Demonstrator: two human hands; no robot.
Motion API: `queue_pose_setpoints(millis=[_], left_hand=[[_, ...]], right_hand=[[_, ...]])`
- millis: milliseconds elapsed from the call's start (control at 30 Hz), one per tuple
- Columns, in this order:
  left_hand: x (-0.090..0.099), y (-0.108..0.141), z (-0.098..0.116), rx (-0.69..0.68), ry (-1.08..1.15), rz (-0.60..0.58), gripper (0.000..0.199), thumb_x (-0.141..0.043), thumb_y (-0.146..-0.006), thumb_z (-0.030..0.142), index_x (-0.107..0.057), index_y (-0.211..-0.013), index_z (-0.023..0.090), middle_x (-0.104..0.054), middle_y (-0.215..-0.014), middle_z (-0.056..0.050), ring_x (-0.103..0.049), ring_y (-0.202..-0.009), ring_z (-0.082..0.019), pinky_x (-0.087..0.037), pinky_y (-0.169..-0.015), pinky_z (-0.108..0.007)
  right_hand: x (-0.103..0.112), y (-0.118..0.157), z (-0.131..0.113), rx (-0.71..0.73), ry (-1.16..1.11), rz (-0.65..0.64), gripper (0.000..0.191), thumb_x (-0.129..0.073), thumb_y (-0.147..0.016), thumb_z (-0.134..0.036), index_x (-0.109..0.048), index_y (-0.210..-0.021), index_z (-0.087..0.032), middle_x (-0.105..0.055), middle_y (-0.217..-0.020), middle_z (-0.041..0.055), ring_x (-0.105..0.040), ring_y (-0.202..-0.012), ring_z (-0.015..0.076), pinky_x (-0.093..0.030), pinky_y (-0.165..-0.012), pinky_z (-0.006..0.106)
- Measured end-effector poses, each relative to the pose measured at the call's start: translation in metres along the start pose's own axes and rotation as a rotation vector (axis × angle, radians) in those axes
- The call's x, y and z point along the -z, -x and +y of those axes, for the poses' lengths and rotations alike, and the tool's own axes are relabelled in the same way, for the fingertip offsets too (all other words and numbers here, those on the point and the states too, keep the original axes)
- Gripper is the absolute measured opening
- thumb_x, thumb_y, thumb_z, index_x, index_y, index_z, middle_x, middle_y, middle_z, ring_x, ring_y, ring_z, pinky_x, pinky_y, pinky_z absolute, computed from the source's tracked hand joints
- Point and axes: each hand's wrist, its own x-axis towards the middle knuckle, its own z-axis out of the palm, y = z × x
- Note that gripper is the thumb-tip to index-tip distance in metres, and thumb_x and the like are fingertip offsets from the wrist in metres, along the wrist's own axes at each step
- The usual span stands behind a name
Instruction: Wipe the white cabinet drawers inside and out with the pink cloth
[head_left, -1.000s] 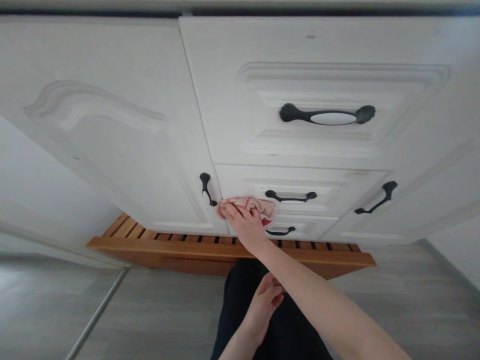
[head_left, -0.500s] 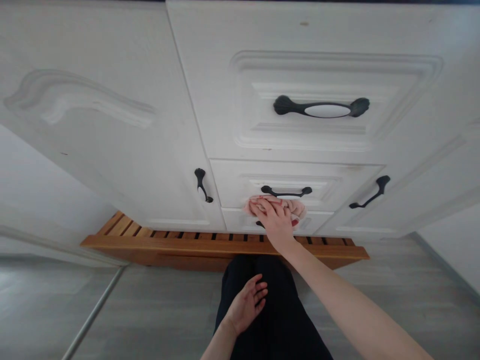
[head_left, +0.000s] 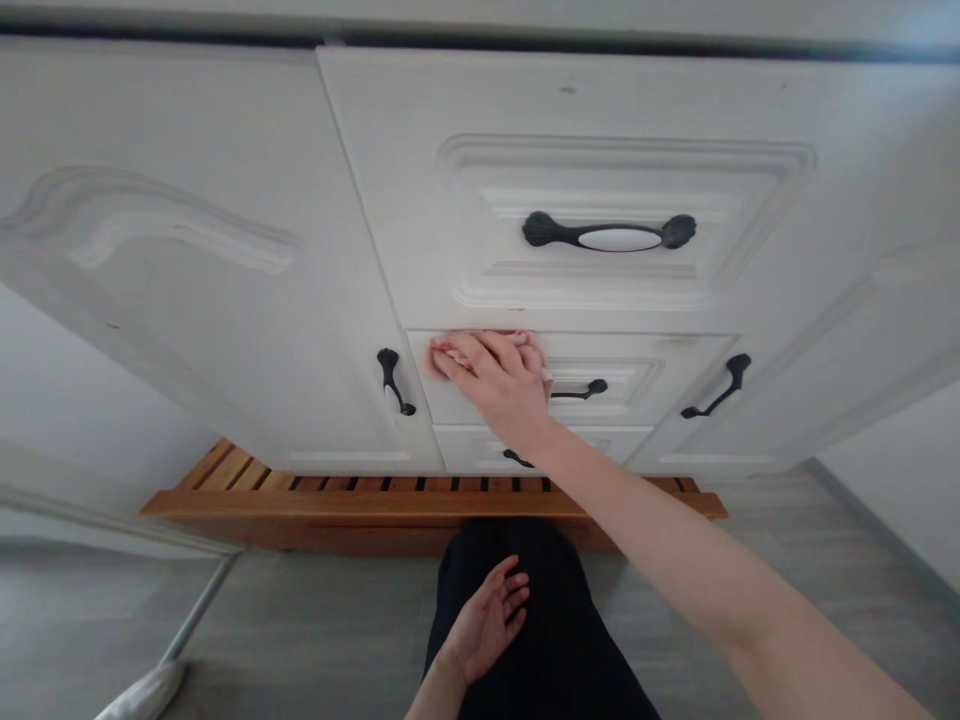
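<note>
My right hand (head_left: 504, 385) is closed over a pink cloth (head_left: 437, 362), pressing it against the upper left part of the white middle drawer front (head_left: 637, 375). Most of the cloth is hidden under my fingers. The hand covers the left end of that drawer's dark handle (head_left: 589, 389). Above is the top drawer's dark handle (head_left: 611, 235) with a white oval inset. My left hand (head_left: 487, 615) rests palm up over my dark-clothed lap, fingers loosely curled and apart, with nothing in it.
A slatted wooden bench (head_left: 337, 505) runs along the cabinet's foot, in front of my knees. Dark handles sit on the left door (head_left: 352, 300) and the right door (head_left: 780, 400). Grey flooring (head_left: 315, 620) lies below, with a pale metal strip (head_left: 199, 605) at left.
My right hand has moved the cloth up and left, from below the middle drawer's handle to that drawer's upper left. The view has tilted slightly. My left hand stays over my lap.
</note>
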Motion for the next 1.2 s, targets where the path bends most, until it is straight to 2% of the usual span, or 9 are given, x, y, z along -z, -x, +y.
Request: queue_pose_setpoints(millis=[133, 267, 367, 500, 700, 800, 967, 1067, 1200], left_hand=[[0.001, 0.002, 0.001, 0.001, -0.013, 0.000, 0.041, -0.062, -0.092, 0.038, -0.059, -0.133, 0.031, -0.069, -0.120, -0.003, -0.063, -0.108, -0.016, -0.044, -0.093, -0.029], [0.000, 0.003, 0.002, 0.011, -0.034, 0.005, 0.043, -0.065, -0.090, 0.038, -0.059, -0.131, 0.030, -0.069, -0.121, -0.003, -0.063, -0.109, -0.016, -0.044, -0.092, -0.029], [-0.001, 0.003, 0.003, 0.015, -0.025, 0.010, 0.042, -0.063, -0.091, 0.039, -0.059, -0.132, 0.030, -0.070, -0.118, -0.003, -0.064, -0.108, -0.016, -0.044, -0.092, -0.028], [-0.002, 0.002, 0.002, 0.018, -0.020, 0.005, 0.040, -0.062, -0.092, 0.037, -0.059, -0.132, 0.030, -0.070, -0.118, -0.003, -0.064, -0.107, -0.016, -0.044, -0.092, -0.029], [0.001, 0.001, 0.000, 0.021, -0.016, -0.014, 0.042, -0.061, -0.093, 0.039, -0.058, -0.134, 0.030, -0.070, -0.118, -0.002, -0.063, -0.108, -0.015, -0.045, -0.092, -0.029], [0.002, 0.000, -0.001, 0.020, -0.012, -0.017, 0.041, -0.060, -0.094, 0.038, -0.058, -0.134, 0.030, -0.070, -0.118, -0.002, -0.063, -0.108, -0.015, -0.045, -0.092, -0.029], [0.002, -0.001, 0.000, 0.024, -0.009, -0.025, 0.041, -0.060, -0.094, 0.038, -0.058, -0.134, 0.030, -0.071, -0.117, -0.002, -0.063, -0.107, -0.015, -0.045, -0.092, -0.029], [0.003, -0.002, -0.001, 0.023, -0.014, -0.024, 0.040, -0.060, -0.094, 0.039, -0.059, -0.133, 0.031, -0.070, -0.118, -0.001, -0.063, -0.109, -0.015, -0.044, -0.093, -0.029], [0.005, -0.003, -0.002, 0.023, -0.018, -0.015, 0.039, -0.061, -0.094, 0.040, -0.061, -0.132, 0.031, -0.070, -0.117, -0.002, -0.063, -0.108, -0.015, -0.044, -0.094, -0.030]], right_hand=[[0.005, 0.005, 0.025, 0.065, 0.001, -0.067, 0.040, -0.041, -0.104, -0.023, -0.052, -0.139, -0.040, -0.051, -0.149, -0.0067, -0.043, -0.132, 0.0201, -0.034, -0.102, 0.043], [0.025, 0.028, 0.057, -0.014, 0.003, -0.114, 0.035, -0.048, -0.102, -0.028, -0.059, -0.131, -0.043, -0.057, -0.144, -0.0048, -0.046, -0.130, 0.0213, -0.033, -0.105, 0.044], [0.037, 0.051, 0.086, -0.093, 0.090, -0.161, 0.036, -0.053, -0.100, -0.028, -0.061, -0.130, -0.046, -0.060, -0.138, -0.0030, -0.046, -0.129, 0.0216, -0.034, -0.105, 0.043], [0.045, 0.087, 0.126, -0.202, 0.190, -0.088, 0.037, -0.055, -0.099, -0.029, -0.062, -0.130, -0.048, -0.061, -0.134, -0.0012, -0.045, -0.128, 0.0214, -0.032, -0.106, 0.043], [0.050, 0.121, 0.166, -0.408, 0.256, 0.044, 0.027, -0.053, -0.099, -0.035, -0.074, -0.115, -0.032, -0.062, -0.125, 0.0080, -0.046, -0.124, 0.0257, -0.033, -0.106, 0.048], [0.049, 0.131, 0.173, -0.447, 0.266, 0.160, 0.029, -0.049, -0.099, -0.032, -0.075, -0.113, -0.027, -0.059, -0.125, 0.0103, -0.045, -0.124, 0.0274, -0.037, -0.106, 0.052], [0.035, 0.147, 0.162, -0.406, 0.317, 0.279, 0.042, -0.047, -0.096, -0.018, -0.063, -0.134, -0.025, -0.048, -0.139, 0.0134, -0.041, -0.130, 0.0291, -0.038, -0.108, 0.054], [0.023, 0.163, 0.146, -0.412, 0.348, 0.257, 0.048, -0.050, -0.094, -0.015, -0.058, -0.140, -0.025, -0.043, -0.142, 0.0146, -0.039, -0.132, 0.0297, -0.040, -0.109, 0.053], [0.004, 0.201, 0.122, -0.442, 0.319, 0.120, 0.044, -0.053, -0.093, -0.016, -0.062, -0.135, -0.025, -0.042, -0.140, 0.0141, -0.038, -0.132, 0.0311, -0.041, -0.110, 0.052]])
